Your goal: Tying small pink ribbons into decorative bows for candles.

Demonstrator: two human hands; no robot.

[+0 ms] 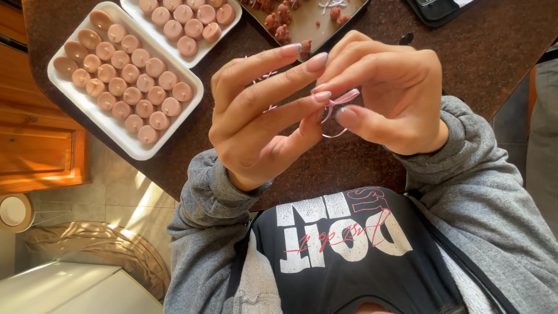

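A thin pink satin ribbon [336,103] is held between both hands above the near edge of a dark brown speckled stone-look table [494,52]. The left hand [261,116] is raised with fingers spread; its lower fingertips [321,96] are pinched against the ribbon, so it is closed on the ribbon. The right hand [389,93] is curled beside it, thumb and forefinger closed on the ribbon's other side. A small loop of the ribbon is seen hanging just below the fingertips. The two hands are touching or nearly touching at the tips; which exactly cannot be told. Both wrists are covered by grey fleece sleeves [471,157].

On the table, well to the left of the hands, a white rectangular foam tray [125,139] is laid at an angle, filled with rows of small round pinkish-brown candles [125,81]. A second white foam tray [224,35] with the same candles is placed just beyond it, cut off by the top edge. Behind the hands a dark rectangular tray [343,29] with small reddish-brown figures [282,23] is partly seen. More pink ribbon pieces are partly hidden behind the left hand. A wooden cabinet [35,145] is seen at the left, below the table edge.
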